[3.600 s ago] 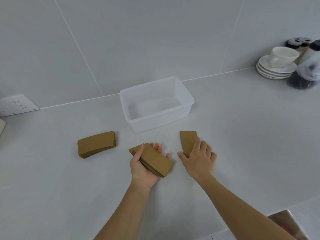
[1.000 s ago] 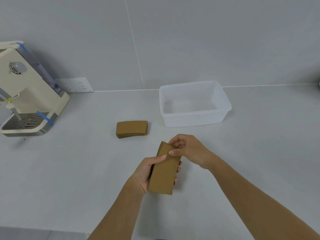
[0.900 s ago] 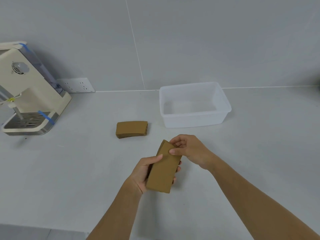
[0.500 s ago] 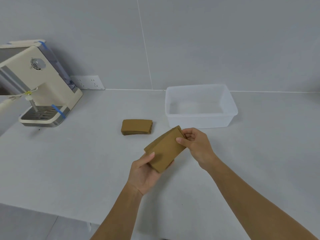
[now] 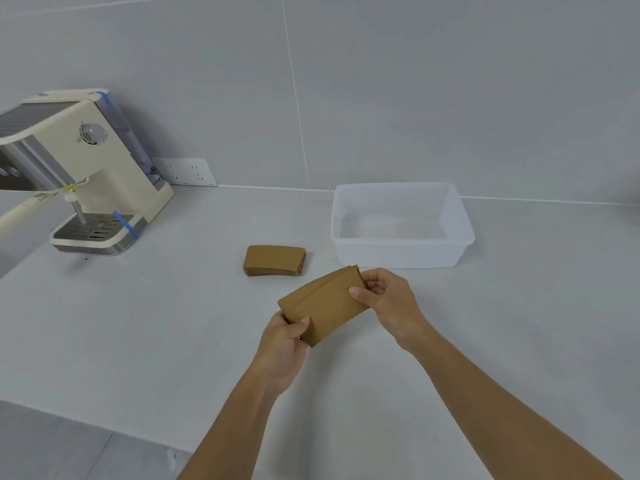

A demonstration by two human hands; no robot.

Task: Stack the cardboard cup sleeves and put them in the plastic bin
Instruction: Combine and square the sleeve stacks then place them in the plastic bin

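Observation:
I hold a stack of flat brown cardboard cup sleeves (image 5: 323, 304) above the counter, tilted with its right end higher. My left hand (image 5: 284, 344) grips its lower left end and my right hand (image 5: 384, 303) pinches its upper right end. A second stack of sleeves (image 5: 273, 260) lies flat on the counter, just beyond and left of my hands. The clear plastic bin (image 5: 398, 251) stands behind my right hand, near the wall, with nothing visible inside it.
A cream espresso machine (image 5: 79, 174) stands at the back left on the white counter (image 5: 173, 323). A wall socket (image 5: 187, 172) sits beside it. The counter's front edge runs along the lower left.
The stack in my hands has turned from nearly upright to a flatter, sideways tilt and moved a little toward the bin. The view has shifted, showing more of the espresso machine.

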